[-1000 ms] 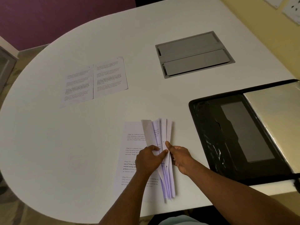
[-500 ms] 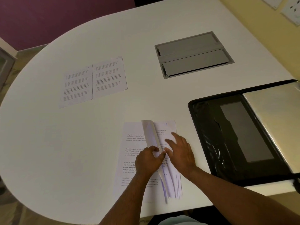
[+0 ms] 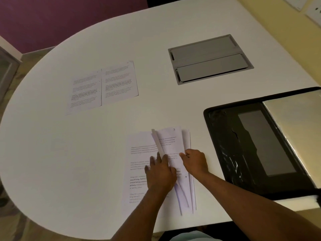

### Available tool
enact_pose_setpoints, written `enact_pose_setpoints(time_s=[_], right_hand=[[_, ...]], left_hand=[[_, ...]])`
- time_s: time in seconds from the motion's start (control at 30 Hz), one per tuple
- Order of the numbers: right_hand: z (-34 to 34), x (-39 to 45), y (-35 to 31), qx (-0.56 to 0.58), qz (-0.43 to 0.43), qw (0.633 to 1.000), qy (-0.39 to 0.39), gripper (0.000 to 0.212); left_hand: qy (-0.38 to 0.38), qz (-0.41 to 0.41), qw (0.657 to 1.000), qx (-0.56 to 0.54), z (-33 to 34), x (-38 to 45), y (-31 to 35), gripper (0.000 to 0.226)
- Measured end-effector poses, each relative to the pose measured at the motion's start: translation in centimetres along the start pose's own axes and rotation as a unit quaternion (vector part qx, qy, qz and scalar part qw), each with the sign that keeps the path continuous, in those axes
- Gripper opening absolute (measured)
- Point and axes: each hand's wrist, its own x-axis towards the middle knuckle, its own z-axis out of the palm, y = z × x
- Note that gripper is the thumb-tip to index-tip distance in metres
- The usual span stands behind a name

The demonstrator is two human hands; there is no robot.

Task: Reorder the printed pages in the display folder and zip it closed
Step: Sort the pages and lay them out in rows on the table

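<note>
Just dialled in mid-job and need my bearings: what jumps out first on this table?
The two hands at the near edge: the left hand lies with spread fingers on a stack of pages while the right hand pinches its sheets. To the right the black folder lies open with nothing printed in it, and two more pages lie side by side further back on the left.

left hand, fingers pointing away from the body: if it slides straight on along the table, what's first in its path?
The left hand lies on the near sheet, fingers aimed up and slightly left. Past that sheet's far edge comes bare table, then probably the pair of printed pages. The heading is approximate.
</note>
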Motion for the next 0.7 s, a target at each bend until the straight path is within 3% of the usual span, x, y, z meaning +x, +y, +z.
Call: enact_pose_setpoints(time_s=[0.2,0.37,0.53,0.7], right_hand=[[-2.6,0.0,0.0,-0.010,-0.003,0.998,0.069,0.035],[-7.6,0.4,-1.0,-0.009,-0.077,0.979,0.189,0.024],[-13.9,0.9,-4.0,0.018,-0.143,0.944,0.297,0.027],[-18.1,2.6,-7.1,0.067,-0.163,0.926,0.335,0.030]], left_hand=[[-0.053,0.004,0.998,-0.031,1.3,0.1,0.6,0.054],[-0.079,0.006,0.996,-0.036,1.1,0.0,0.9,0.071],[-0.093,0.015,0.995,-0.037,0.4,-0.1,1.6,0.090],[-0.089,0.030,0.994,-0.048,-0.6,0.4,1.9,0.098]])
